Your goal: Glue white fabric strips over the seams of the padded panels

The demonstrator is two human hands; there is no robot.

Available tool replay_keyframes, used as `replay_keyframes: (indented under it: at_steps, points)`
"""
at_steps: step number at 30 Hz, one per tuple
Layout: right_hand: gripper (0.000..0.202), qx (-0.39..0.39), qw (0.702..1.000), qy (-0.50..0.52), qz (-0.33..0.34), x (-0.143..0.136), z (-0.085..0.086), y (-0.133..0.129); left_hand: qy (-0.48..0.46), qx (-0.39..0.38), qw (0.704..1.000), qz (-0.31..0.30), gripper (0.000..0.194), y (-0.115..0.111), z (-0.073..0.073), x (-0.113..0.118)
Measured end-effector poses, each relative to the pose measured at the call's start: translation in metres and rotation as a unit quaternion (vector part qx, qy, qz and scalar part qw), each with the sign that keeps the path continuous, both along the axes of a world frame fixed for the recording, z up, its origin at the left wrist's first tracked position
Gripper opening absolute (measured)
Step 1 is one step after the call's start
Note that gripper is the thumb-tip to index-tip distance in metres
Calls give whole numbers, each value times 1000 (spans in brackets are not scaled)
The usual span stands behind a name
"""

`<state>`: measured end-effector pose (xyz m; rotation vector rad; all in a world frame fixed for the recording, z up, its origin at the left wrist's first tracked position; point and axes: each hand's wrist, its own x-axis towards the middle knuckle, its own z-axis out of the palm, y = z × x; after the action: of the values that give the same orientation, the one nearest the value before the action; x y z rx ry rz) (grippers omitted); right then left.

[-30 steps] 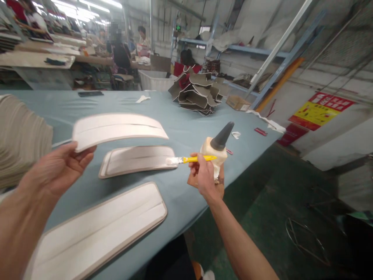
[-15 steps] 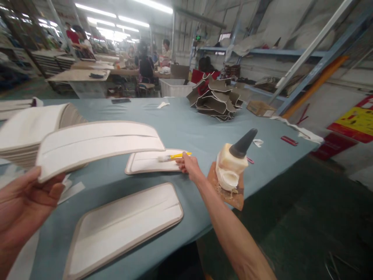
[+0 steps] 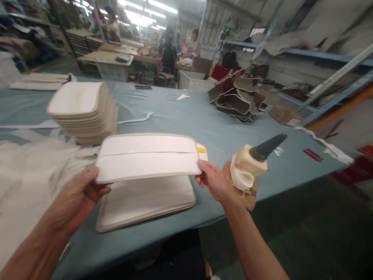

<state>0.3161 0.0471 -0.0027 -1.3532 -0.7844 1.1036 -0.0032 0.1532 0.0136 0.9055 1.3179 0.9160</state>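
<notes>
A white panel with a beige edge (image 3: 148, 157) is held up between both hands. My left hand (image 3: 78, 194) pinches its left end, and my right hand (image 3: 214, 179) grips its lower right corner. Beneath it, a white panel stack (image 3: 148, 202) lies on the blue-green table. Behind the held panel's right end shows part of another panel, with the yellow handle of a brush (image 3: 201, 149) on it. To the right of my right hand, a cream glue bottle with a dark nozzle (image 3: 247, 167) rests on a brown board (image 3: 251, 198).
A tall stack of beige-edged panels (image 3: 84, 112) stands at the left, behind loose white cloth (image 3: 29, 194). Grey curled pieces (image 3: 239, 97) are heaped at the back right. A red tool (image 3: 313, 155) lies near the right edge. People sit farther back.
My right hand has left the yellow brush and taken hold of the panel's right end. The panel has moved over the lower stack, and the view has turned left.
</notes>
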Motion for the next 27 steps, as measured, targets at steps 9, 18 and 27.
replay_keyframes:
  at_steps: [9,18,27]
  points:
    - [72,-83,980,-174,-41,-21,-7,-37,117,66,991,-2,50,-47,-9,-39]
    - [87,-196,936,-288,-45,-26,-65,-75,240,32,969,-48,55,-92,-59,-46]
    - [86,-201,936,-287,-46,-27,-70,-66,286,27,956,-57,55,-81,-62,-46]
